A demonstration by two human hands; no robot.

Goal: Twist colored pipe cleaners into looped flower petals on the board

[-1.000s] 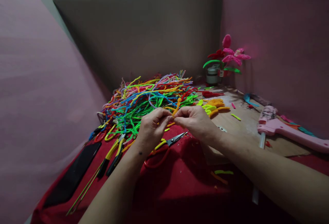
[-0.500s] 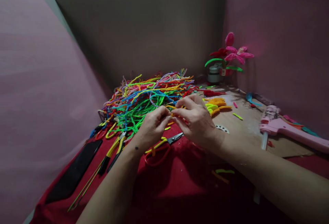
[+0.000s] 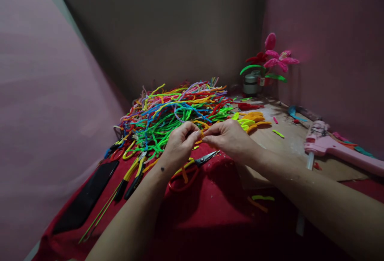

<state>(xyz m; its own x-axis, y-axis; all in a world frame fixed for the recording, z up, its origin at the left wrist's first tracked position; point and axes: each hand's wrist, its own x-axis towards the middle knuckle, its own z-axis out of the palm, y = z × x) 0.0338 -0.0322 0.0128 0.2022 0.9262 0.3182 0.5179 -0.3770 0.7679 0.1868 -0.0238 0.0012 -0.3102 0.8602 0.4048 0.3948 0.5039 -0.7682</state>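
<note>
Both hands meet over the red cloth in front of the pile of coloured pipe cleaners (image 3: 177,113). My left hand (image 3: 181,141) is closed, its thumb and fingers pinching an orange pipe cleaner (image 3: 201,135). From the other side my right hand (image 3: 231,138) pinches the same orange piece, mostly hidden by the fingertips. Just below lie scissors (image 3: 192,169) with red and yellow handles, blades pointing right. Bent orange and yellow pipe cleaner petals (image 3: 252,121) rest beyond my right hand.
At left lie a black phone (image 3: 87,197), thin green wires (image 3: 99,215) and yellow-black pliers (image 3: 132,177). A pink glue gun (image 3: 336,147) sits on the brown board (image 3: 288,157) at right. Pipe cleaner flowers (image 3: 280,60) stand at the back beside a small jar (image 3: 251,84).
My right hand has rotated, its fingers now lower and flatter around the orange pipe cleaner. The left hand stays nearly in place, and the view has shifted slightly.
</note>
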